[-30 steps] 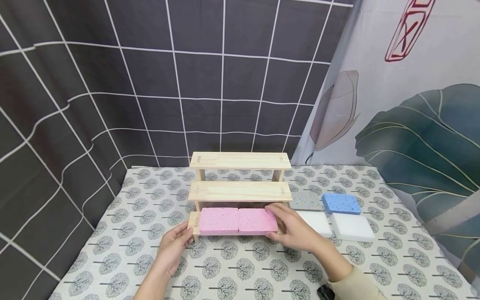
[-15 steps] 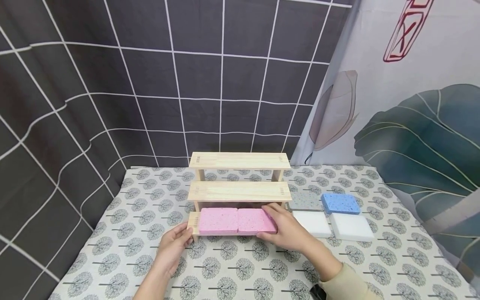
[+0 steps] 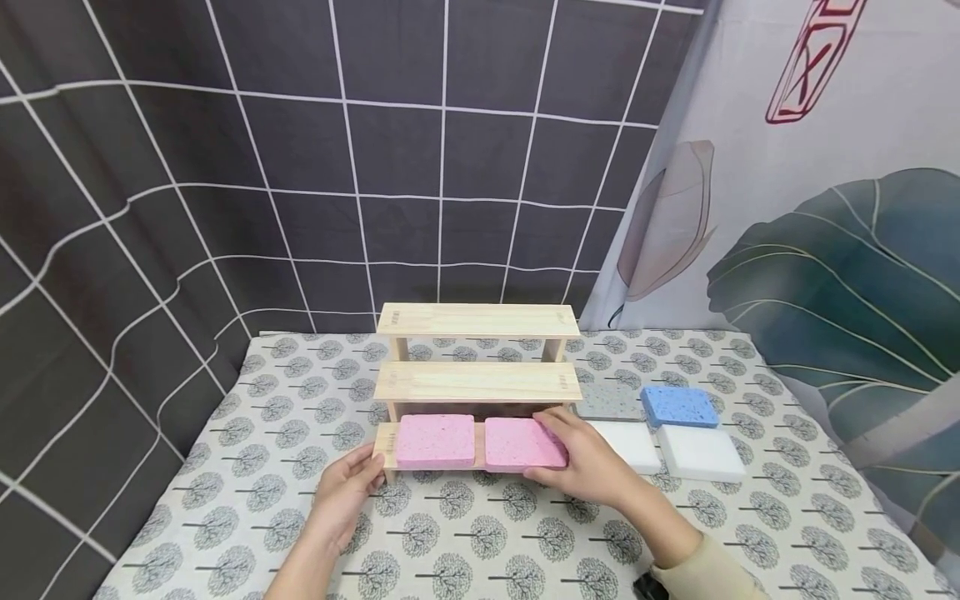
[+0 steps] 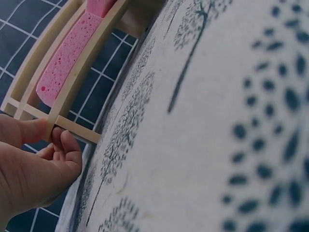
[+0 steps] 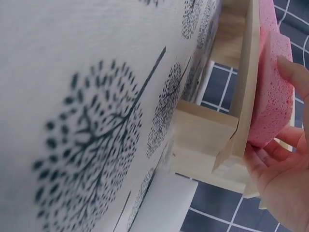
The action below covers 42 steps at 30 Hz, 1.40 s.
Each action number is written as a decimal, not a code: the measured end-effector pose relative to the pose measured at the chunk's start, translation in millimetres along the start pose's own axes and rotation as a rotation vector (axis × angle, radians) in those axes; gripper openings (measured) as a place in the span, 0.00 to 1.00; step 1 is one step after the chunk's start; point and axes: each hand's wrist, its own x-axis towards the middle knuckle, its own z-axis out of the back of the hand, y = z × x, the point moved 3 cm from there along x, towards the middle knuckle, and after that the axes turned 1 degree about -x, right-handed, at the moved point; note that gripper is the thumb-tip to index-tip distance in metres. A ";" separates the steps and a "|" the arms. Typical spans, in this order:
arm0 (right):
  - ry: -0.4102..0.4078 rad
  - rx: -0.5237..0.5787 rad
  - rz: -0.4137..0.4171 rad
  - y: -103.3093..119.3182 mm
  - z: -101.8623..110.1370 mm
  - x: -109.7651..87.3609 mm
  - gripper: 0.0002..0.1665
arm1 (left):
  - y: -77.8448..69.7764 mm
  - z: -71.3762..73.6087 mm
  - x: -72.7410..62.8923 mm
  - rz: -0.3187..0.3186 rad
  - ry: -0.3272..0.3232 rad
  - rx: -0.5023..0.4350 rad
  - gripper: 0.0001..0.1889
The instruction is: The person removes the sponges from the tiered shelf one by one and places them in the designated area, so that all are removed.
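Observation:
A three-tier wooden rack (image 3: 478,381) stands on the cloth. Two pink sponges lie on its lowest tier with a narrow gap between them: a left pink sponge (image 3: 435,441) and a right pink sponge (image 3: 523,444). My left hand (image 3: 347,492) pinches the left end of that tier between thumb and fingers, as the left wrist view also shows. With my right hand (image 3: 588,457) I hold the right pink sponge at its right end. In the right wrist view the thumb lies against the near face of the sponge (image 5: 276,92), and the fingers curl beneath and behind its end.
Right of the rack lie a grey speckled sponge (image 3: 609,402), a blue sponge (image 3: 679,406) and two white sponges, one nearer the rack (image 3: 628,446) and one farther right (image 3: 701,452). A dark gridded curtain (image 3: 390,150) hangs behind the table.
The two pink sponges touched before; now the right one has slid to the right with my right hand, and a gap shows between them. My left hand keeps its grip on the rack.

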 end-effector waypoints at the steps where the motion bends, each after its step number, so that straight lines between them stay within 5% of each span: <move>1: -0.001 0.003 -0.003 -0.6 0.7 -1.4 0.50 | 0.0 0.0 -0.1 0.001 0.000 0.000 0.25; 42: -0.072 -0.035 -0.063 -28.5 36.6 -59.2 0.47 | -1.0 1.0 0.0 -0.014 0.026 0.021 0.26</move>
